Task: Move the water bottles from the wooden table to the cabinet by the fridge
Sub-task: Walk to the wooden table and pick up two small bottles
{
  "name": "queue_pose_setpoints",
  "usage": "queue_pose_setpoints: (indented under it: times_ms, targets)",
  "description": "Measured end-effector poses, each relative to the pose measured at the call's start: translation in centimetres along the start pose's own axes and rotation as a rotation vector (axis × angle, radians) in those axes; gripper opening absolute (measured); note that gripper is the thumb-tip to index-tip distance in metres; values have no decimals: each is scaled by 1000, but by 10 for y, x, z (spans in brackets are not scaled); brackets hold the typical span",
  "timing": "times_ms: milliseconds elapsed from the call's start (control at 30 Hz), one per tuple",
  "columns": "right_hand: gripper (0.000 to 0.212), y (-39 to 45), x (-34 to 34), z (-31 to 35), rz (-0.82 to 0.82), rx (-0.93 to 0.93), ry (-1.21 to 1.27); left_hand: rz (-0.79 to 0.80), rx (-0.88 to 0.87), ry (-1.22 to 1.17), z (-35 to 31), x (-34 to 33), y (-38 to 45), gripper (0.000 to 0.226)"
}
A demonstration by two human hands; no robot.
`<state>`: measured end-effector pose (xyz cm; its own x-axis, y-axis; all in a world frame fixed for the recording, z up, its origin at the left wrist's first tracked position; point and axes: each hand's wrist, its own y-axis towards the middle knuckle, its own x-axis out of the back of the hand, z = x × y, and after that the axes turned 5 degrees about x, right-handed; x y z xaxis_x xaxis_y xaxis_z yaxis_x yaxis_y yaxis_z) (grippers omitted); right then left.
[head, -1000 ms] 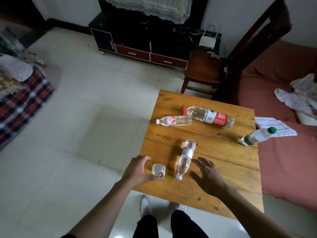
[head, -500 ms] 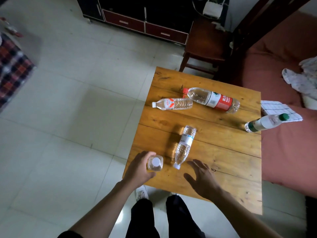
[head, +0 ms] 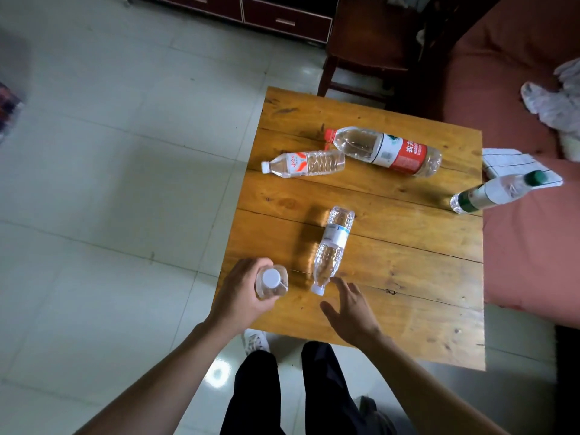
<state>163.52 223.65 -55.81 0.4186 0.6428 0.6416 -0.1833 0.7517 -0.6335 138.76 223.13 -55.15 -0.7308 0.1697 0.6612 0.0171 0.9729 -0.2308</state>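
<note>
So far my left hand [head: 241, 293] is the only one with anything in it: its fingers are wrapped round a small upright bottle [head: 271, 282], white cap facing up at me, at the near left corner of the table [head: 423, 309]. I cannot tell whether its base is on the wood or just lifted off. Just to the right of that grip, my right hand [head: 353, 312] is spread wide with nothing in it, fingertips nearly at the cap of a lying bottle [head: 332, 249] that points its neck toward me and its base away; I judge this is the next one to take, but I have not closed on it yet. Farther out from the grip, beyond that one, a slim bottle [head: 303, 163] with a red-and-white label lies on its side with its cap to the left, and its base is just beside the neck of a big bottle [head: 384, 150] with a red cap and red label, also lying flat. Well off to the right, at the table's far edge next to the sofa [head: 518, 246], a green-capped bottle [head: 499, 192] stands, leaning in this wide view. That makes five in all, every one at the table. Neither cabinet nor fridge shows from here, so by my reckoning nothing has been delivered: one is gripped, one is about to be, three wait untouched, and all the carrying is left.
</note>
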Motion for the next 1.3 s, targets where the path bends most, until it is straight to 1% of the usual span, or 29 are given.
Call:
queue_pose_setpoints:
  times_ms: [267, 400, 467, 567, 700, 867, 967, 1067, 1233, 1300]
  targets:
    - [64, 6, -7, -10, -7, -9, 39, -101, -34, 13, -9, 5, 34, 67]
    - [64, 15, -8, -15, -53, -7, 34, -151, 22, 42, -6, 1, 49, 67]
    - [64, 17, -12, -15, -51, -2, 21, -183, 56, 19, -4, 1, 54, 68]
    - [70, 21, -19, -16, 19, 4, -20, -199, 78, -24, -5, 0, 57, 68]
    - [81, 30, -26, -12, 140, 7, -75, -206, 74, -18, -3, -2, 54, 68]
    - [78, 45, -38, -10, 195, 15, -94, -208, 72, -21, 1, -2, 53, 69]
    - [79, 50, -43, -9, 178, 18, -72, -198, 63, -37, 0, -1, 55, 69]
    - [78, 52, -44, -8, 127, 5, -61, -181, 58, -41, 4, 0, 56, 70]
    - [56, 51, -26, -5, -33, -4, -95, -175, 66, -49, 4, 1, 56, 71]
    - [66, 52, -20, -2, 3, 1, -139, -172, 70, -41, 2, 2, 56, 72]
